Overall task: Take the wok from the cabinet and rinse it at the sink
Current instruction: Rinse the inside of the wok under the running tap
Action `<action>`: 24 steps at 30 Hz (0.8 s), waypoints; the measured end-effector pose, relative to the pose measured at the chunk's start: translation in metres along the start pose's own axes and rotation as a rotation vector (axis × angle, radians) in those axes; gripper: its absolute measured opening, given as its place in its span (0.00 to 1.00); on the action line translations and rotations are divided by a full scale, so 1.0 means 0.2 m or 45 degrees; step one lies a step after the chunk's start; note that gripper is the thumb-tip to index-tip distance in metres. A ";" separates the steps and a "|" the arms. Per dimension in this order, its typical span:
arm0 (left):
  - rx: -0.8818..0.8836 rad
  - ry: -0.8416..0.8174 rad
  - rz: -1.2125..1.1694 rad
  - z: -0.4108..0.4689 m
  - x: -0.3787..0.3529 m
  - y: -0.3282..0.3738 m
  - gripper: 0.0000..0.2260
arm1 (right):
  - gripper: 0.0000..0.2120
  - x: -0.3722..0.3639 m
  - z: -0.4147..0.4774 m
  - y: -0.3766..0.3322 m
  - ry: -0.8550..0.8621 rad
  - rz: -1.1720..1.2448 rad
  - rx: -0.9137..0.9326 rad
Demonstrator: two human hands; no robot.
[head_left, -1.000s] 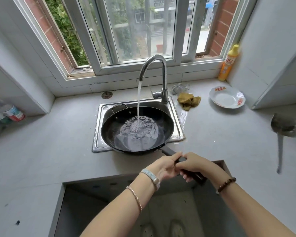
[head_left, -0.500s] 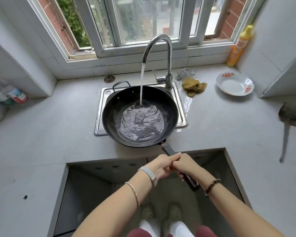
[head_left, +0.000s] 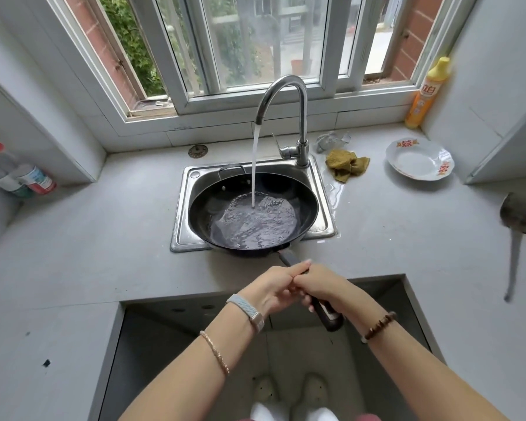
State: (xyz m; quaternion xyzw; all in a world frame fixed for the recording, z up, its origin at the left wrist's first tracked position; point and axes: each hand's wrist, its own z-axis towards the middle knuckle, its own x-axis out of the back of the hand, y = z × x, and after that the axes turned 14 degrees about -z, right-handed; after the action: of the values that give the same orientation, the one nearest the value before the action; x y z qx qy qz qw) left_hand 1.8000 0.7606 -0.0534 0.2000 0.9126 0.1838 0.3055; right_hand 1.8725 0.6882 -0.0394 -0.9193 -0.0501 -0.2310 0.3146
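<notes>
The wok (head_left: pixel 252 217) sits in the sink (head_left: pixel 322 214), straight ahead of both hands, its long handle (head_left: pixel 325 311) reaching back over the desk (head_left: pixel 104 238) edge into their grip. The left hand (head_left: pixel 271 288) and right hand (head_left: pixel 322 288) are both closed around that handle, touching each other, the right one nearer the butt end.

By its look the wok is dark metal, stiff and probably heavy, and the shallow pool of water in its bowl adds weight that will slosh when tilted. With all that load out beyond the hands, the two-handed hold on the handle seems the sensible one; a small loop handle (head_left: pixel 231 169) on the far rim offers a second purchase for tipping. A wet handle may turn slippery.

The faucet (head_left: pixel 286 95) above and beyond the hands pours a steady stream into the bowl, landing a little past its centre. The sink itself is mostly hidden under the wok. Farther off to the right a white plate (head_left: pixel 419 159) lies bare, and a yellow detergent bottle (head_left: pixel 425 95) stands upright by the window.
</notes>
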 end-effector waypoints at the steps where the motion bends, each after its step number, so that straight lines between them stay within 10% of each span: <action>1: -0.002 -0.003 -0.006 0.00 0.00 0.02 0.12 | 0.09 0.01 0.00 -0.02 -0.010 0.007 0.011; 24: -0.034 -0.034 0.038 0.00 0.07 -0.11 0.12 | 0.11 -0.09 -0.10 0.08 0.039 0.124 0.067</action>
State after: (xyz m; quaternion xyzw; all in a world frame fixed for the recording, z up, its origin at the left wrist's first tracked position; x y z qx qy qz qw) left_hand 1.7841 0.7474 -0.0697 0.2119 0.9029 0.1978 0.3176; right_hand 1.8523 0.6651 -0.0428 -0.9085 -0.0066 -0.2280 0.3501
